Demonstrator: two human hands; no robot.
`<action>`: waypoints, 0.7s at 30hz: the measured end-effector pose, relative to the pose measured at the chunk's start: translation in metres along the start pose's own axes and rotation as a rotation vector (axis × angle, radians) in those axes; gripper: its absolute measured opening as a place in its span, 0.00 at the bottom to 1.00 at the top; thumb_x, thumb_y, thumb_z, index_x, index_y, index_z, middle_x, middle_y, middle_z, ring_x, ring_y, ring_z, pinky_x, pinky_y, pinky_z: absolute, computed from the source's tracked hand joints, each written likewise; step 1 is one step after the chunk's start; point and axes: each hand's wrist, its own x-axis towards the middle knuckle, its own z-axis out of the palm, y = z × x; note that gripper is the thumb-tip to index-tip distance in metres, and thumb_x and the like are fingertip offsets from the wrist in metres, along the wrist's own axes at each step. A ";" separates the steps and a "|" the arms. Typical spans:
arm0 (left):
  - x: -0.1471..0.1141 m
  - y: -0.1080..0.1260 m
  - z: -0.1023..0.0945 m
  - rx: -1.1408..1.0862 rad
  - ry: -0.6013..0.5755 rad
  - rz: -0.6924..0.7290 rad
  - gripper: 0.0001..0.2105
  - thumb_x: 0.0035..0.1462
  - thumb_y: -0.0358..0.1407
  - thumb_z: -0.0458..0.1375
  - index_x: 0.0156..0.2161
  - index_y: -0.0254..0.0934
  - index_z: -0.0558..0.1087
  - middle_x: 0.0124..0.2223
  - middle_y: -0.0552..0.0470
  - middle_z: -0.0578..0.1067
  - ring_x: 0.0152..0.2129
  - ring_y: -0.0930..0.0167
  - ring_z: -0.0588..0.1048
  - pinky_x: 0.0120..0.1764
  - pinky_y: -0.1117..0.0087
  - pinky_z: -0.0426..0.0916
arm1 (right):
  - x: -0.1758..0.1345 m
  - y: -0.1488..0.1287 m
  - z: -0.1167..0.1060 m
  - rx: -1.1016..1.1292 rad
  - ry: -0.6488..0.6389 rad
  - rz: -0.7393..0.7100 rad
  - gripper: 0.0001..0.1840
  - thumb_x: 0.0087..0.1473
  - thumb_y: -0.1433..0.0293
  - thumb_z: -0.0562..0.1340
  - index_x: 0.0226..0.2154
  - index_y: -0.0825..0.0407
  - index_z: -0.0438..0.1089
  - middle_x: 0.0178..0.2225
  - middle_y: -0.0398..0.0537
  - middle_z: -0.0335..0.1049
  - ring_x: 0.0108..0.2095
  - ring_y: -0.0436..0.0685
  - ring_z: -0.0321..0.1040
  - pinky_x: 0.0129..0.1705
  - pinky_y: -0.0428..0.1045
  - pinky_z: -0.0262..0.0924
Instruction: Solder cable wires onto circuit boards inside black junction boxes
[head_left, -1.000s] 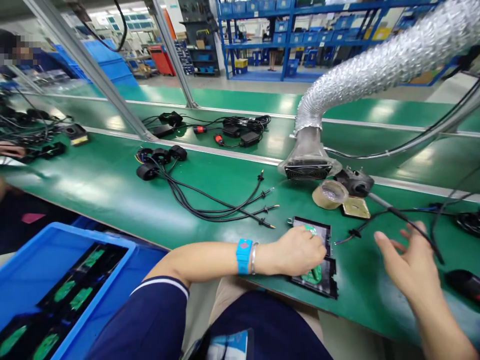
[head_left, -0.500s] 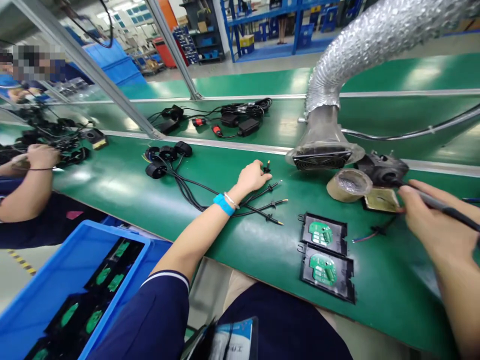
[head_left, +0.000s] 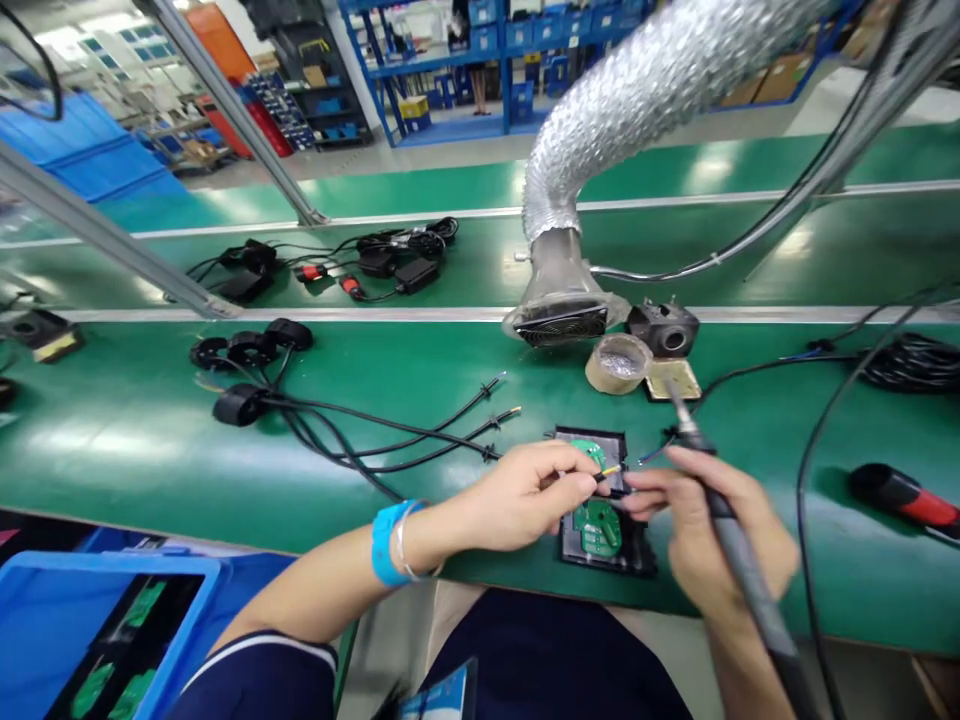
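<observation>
My left hand (head_left: 536, 492) pinches the end of a black cable (head_left: 390, 440), its thin yellow wire tip poking out past the fingers. My right hand (head_left: 720, 530) holds a soldering iron (head_left: 739, 565) in the crook of the thumb, tip pointing up and away, while its thumb and fingertips come close to the wire tip. Whether they touch it I cannot tell. Under the hands lie two black housings (head_left: 643, 555) with green circuit boards (head_left: 598, 528), partly covered by my left hand. More black cables with round black caps (head_left: 240, 404) spread to the left.
Behind the boards stand a solder reel (head_left: 619, 364), an iron holder (head_left: 664, 328) and a small sponge tray (head_left: 673, 380). A fume duct (head_left: 562, 300) hangs over the bench. A red-and-black tool (head_left: 904, 498) lies right. At lower left sits a blue bin (head_left: 210, 590) of boards.
My left hand has drawn a cable end from the bench to above the circuit boards. My right hand has brought the soldering iron out of its holder toward the left hand. The view has turned right.
</observation>
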 end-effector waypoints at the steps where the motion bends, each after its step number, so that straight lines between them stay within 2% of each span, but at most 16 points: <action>1: 0.005 -0.008 0.006 0.008 0.032 0.004 0.13 0.63 0.42 0.51 0.38 0.33 0.72 0.32 0.53 0.67 0.19 0.81 0.68 0.20 0.81 0.61 | -0.003 -0.002 0.006 0.027 -0.018 -0.020 0.11 0.55 0.72 0.62 0.43 0.52 0.68 0.31 0.44 0.74 0.25 0.51 0.72 0.26 0.47 0.70; 5: 0.014 -0.022 0.010 0.011 0.082 -0.006 0.13 0.60 0.43 0.54 0.38 0.33 0.73 0.38 0.50 0.65 0.22 0.79 0.71 0.19 0.81 0.64 | -0.003 0.002 0.011 0.055 -0.078 -0.138 0.17 0.49 0.76 0.66 0.42 0.49 0.67 0.33 0.43 0.74 0.30 0.50 0.73 0.31 0.45 0.71; 10: 0.015 -0.018 0.005 -0.081 0.079 -0.042 0.14 0.57 0.44 0.58 0.37 0.32 0.73 0.41 0.49 0.67 0.21 0.79 0.72 0.20 0.79 0.67 | 0.003 0.001 0.011 0.104 -0.134 -0.083 0.19 0.50 0.74 0.65 0.45 0.50 0.64 0.32 0.44 0.72 0.28 0.49 0.71 0.28 0.43 0.69; 13: 0.021 -0.017 0.002 -0.191 0.039 -0.094 0.18 0.51 0.48 0.62 0.35 0.31 0.73 0.36 0.50 0.68 0.20 0.78 0.71 0.20 0.78 0.69 | 0.005 -0.002 0.014 0.148 -0.159 -0.058 0.18 0.51 0.74 0.63 0.45 0.50 0.62 0.30 0.44 0.71 0.26 0.48 0.70 0.26 0.43 0.67; 16: 0.025 -0.015 0.000 -0.357 -0.006 -0.140 0.22 0.46 0.49 0.66 0.37 0.31 0.71 0.30 0.51 0.69 0.23 0.76 0.71 0.22 0.76 0.72 | 0.006 -0.003 0.016 0.164 -0.176 -0.096 0.17 0.51 0.75 0.62 0.45 0.49 0.62 0.29 0.42 0.70 0.26 0.48 0.68 0.26 0.43 0.66; 21: 0.022 -0.010 0.002 -0.333 0.040 -0.055 0.21 0.51 0.51 0.62 0.34 0.31 0.68 0.27 0.52 0.70 0.22 0.76 0.69 0.20 0.79 0.69 | 0.009 -0.003 0.017 0.159 -0.181 -0.123 0.20 0.52 0.75 0.62 0.47 0.48 0.62 0.32 0.43 0.70 0.27 0.48 0.69 0.28 0.44 0.68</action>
